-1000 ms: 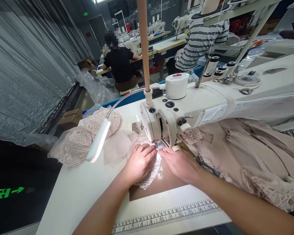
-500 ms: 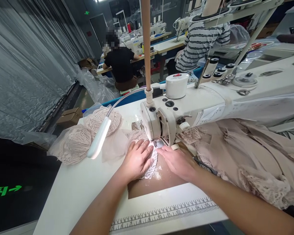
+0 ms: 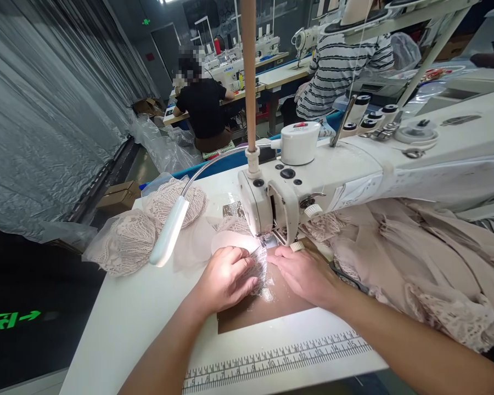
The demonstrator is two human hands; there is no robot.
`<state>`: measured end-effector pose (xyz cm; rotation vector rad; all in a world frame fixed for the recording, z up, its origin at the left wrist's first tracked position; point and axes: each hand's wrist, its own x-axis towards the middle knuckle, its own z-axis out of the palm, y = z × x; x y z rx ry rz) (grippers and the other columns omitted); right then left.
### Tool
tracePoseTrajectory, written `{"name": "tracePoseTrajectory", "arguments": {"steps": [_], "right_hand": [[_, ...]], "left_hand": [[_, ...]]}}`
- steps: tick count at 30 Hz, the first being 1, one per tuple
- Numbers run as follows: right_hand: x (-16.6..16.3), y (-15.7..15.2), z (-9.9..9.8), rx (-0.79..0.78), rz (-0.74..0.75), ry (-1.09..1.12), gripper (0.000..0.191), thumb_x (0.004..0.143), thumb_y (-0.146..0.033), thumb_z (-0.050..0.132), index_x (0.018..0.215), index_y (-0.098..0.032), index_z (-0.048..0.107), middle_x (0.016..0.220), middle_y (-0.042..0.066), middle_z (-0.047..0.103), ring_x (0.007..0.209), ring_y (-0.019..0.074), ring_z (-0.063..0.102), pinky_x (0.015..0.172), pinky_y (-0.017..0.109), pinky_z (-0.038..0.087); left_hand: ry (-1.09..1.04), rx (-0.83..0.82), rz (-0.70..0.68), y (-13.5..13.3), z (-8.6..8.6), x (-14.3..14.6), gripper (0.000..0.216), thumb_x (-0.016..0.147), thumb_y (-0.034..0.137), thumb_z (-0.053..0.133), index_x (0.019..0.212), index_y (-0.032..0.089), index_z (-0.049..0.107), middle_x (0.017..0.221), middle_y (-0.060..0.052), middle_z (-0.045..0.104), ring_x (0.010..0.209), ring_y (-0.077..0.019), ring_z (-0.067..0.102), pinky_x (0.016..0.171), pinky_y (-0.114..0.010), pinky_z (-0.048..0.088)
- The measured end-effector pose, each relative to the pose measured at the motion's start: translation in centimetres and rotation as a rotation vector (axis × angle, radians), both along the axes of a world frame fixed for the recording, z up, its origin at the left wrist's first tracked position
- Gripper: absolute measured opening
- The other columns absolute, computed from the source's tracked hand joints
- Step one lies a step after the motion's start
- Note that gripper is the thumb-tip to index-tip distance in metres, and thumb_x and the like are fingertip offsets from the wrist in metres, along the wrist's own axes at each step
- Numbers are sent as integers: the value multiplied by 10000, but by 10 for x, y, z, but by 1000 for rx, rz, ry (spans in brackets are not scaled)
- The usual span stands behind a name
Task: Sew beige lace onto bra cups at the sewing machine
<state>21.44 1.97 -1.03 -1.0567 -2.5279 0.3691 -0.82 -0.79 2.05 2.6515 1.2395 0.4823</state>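
Note:
Beneath the head of a white sewing machine, a piece of pale lace lies partly under the presser foot. My left hand has its fingers curled and its thumb drawn in, pinching the lace at its left side. On the other side, my right hand rests with fingers stretched out, their tips at the lace's right edge near the foot. Both hands lie over a shiny brown sheet on the machine table. More sheer fabric behind the left hand runs up beside the machine head.
Lace cups lie on the table at left, below a lit gooseneck lamp. Beige lace-trimmed fabric is heaped at right. A printed ruler runs along the front edge. Two people sit at machines farther back.
My left hand has gone from lying flat with fingers spread to curling around the lace, shifting slightly toward me. My right hand stays almost in place.

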Motion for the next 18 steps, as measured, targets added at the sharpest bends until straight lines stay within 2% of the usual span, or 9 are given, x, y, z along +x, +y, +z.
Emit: {"name": "tracePoseTrajectory", "arguments": {"steps": [3, 7, 11, 15, 18], "right_hand": [[1, 0, -1, -1, -1, 14, 313, 863, -88, 399, 1002, -186, 662, 838, 37, 627, 674, 133, 531, 607, 250, 366], [2, 0, -3, -3, -13, 21, 312, 864, -82, 392, 973, -182, 668, 833, 46, 629, 701, 146, 540, 616, 254, 368], [3, 0, -5, 3, -18, 19, 320, 864, -72, 382, 968, -166, 670, 819, 52, 619, 693, 148, 524, 614, 256, 357], [3, -1, -4, 28, 3, 1, 331, 875, -84, 389, 1044, -179, 657, 802, 38, 591, 641, 134, 464, 586, 257, 317], [2, -1, -1, 47, 26, -37, 333, 873, -95, 400, 1063, -200, 652, 773, 28, 557, 603, 130, 406, 551, 265, 266]], "left_hand": [[55, 26, 28, 1, -5, 4, 174, 881, 288, 485, 904, 169, 611, 858, -82, 601, 787, -198, 546, 692, -327, 433], [54, -3, 65, 4, -12, 5, 235, 921, 241, 420, 772, 162, 584, 731, -54, 583, 704, -165, 517, 653, -289, 411], [2, -58, 58, 5, -13, 1, 239, 928, 236, 405, 767, 162, 565, 748, -51, 594, 719, -158, 514, 689, -289, 412], [32, -76, 57, 3, -10, -1, 238, 926, 250, 401, 773, 165, 561, 750, -51, 589, 722, -164, 514, 689, -298, 410], [54, -72, 24, 4, -7, 1, 206, 911, 274, 425, 848, 159, 585, 845, -79, 611, 773, -182, 536, 710, -316, 423]]}}
